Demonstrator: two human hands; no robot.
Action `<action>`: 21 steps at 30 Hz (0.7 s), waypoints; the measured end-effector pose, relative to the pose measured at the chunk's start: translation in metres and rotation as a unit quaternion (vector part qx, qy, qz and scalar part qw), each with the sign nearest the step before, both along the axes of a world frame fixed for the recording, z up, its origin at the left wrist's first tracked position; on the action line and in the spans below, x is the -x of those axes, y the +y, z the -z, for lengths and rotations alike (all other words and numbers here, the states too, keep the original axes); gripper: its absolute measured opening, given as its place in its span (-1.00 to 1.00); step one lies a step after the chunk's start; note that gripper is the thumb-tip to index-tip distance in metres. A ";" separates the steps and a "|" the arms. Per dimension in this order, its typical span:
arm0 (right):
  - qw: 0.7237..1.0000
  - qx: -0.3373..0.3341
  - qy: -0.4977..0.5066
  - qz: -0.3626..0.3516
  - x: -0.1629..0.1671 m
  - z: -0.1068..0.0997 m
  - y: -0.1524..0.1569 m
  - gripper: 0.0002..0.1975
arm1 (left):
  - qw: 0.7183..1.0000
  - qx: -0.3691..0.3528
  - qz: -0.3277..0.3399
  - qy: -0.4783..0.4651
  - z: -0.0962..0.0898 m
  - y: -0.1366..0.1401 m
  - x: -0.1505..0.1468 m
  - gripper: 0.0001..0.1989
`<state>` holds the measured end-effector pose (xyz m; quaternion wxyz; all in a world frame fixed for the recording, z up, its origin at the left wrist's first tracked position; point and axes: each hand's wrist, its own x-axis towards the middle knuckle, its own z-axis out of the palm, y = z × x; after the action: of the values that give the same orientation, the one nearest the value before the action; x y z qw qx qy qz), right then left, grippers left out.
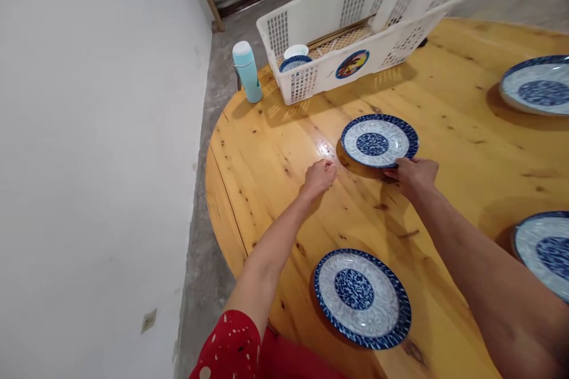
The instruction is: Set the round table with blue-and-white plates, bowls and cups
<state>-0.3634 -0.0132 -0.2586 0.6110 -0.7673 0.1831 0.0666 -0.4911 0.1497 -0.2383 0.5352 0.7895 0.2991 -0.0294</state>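
Note:
A blue-rimmed white plate (373, 143) with a speckled blue centre is at the middle of the wooden table. My right hand (415, 176) grips its near right rim, thumb on top and fingers underneath. To the left of that plate, my left hand (320, 177) is closed with curled fingers just above the tabletop, apart from the plate. Whether anything is inside those fingers is hidden. A matching plate (362, 299) lies closer to me, between my two forearms.
A white plastic basket (324, 77) holding a few dishes and sticks stands at the table's far edge. Left of it is a light blue bottle (248, 74). Two more patterned dishes, a far one (540, 86) and a nearer one (546, 249), sit at the right. A white wall (98, 130) borders the left.

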 end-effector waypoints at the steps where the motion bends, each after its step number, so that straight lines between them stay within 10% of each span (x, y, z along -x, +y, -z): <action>1: 1.000 0.002 0.012 0.010 -0.001 0.001 0.001 -0.69 | 1.000 0.006 -0.006 0.006 0.001 0.000 -0.001 -0.76; 12: 0.996 -0.024 0.089 -0.020 0.073 -0.018 0.033 -0.73 | 1.000 0.008 -0.023 -0.011 0.007 0.042 0.028 -0.64; 21: 0.995 -0.036 0.077 -0.058 0.168 -0.013 0.122 -0.80 | 0.997 -0.069 0.009 0.013 -0.001 0.152 0.099 -0.72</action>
<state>-0.5310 0.1090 -0.2453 0.6175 -0.7467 0.1823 0.1670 -0.5899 0.3013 -0.2372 0.4749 0.8269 0.3001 -0.0241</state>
